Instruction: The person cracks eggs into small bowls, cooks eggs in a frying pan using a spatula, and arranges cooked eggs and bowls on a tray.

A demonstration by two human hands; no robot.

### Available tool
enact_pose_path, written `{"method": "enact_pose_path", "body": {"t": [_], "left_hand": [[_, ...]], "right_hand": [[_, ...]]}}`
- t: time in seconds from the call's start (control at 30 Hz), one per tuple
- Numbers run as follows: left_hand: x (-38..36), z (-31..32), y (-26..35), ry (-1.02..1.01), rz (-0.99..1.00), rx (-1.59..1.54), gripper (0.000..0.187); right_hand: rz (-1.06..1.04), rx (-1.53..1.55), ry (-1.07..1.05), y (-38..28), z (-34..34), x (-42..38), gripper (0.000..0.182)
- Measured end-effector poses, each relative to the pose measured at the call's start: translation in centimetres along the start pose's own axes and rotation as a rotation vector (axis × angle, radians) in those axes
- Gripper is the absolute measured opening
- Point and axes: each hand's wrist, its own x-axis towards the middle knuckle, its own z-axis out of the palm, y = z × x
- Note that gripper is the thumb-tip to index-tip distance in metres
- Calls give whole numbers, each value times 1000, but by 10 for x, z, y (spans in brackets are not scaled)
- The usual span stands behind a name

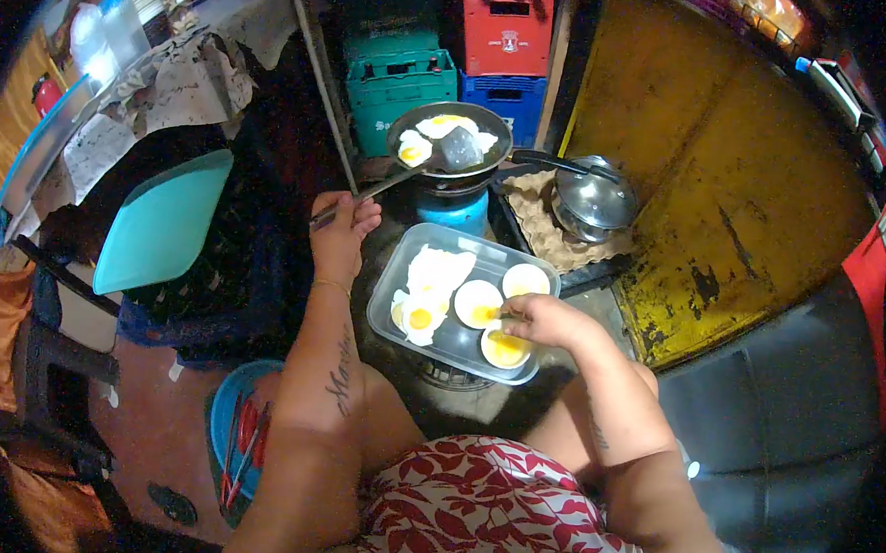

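My left hand [343, 229] is closed around the handle of a metal spatula [390, 184]. Its blade lies in a black frying pan [499, 129] among fried eggs [415, 151]. In front of me, a clear plastic tray [386, 319] holds cooked eggs [437, 268] on its left side. On its right stand three small white bowls with yellow egg inside: one bowl [478, 304], a second bowl [527, 280] and the nearest bowl [506, 348]. My right hand [551, 322] reaches over the tray with its fingers curled at the nearest bowl's rim.
The pan rests on a burner above a blue gas canister [453, 214]. A lidded pot [595, 199] sits on an egg carton [532, 203] to the right. Stacked crates [403, 89] stand behind. A blue basin [224, 405] with red-handled utensils is on the floor at left.
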Motion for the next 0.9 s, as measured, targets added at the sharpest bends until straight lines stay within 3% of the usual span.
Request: {"method": "enact_pose_path", "body": {"t": [0.3, 0.57, 0.9], "left_hand": [[-6, 15, 6, 63, -46, -102, 15], [11, 42, 17, 77, 30, -186, 14], [-19, 78, 15, -155, 274, 194, 12]], "right_hand": [[-46, 17, 12, 7, 0, -3, 41], [-80, 13, 34, 7, -9, 0, 45], [-84, 71, 87, 6, -18, -7, 45]]}}
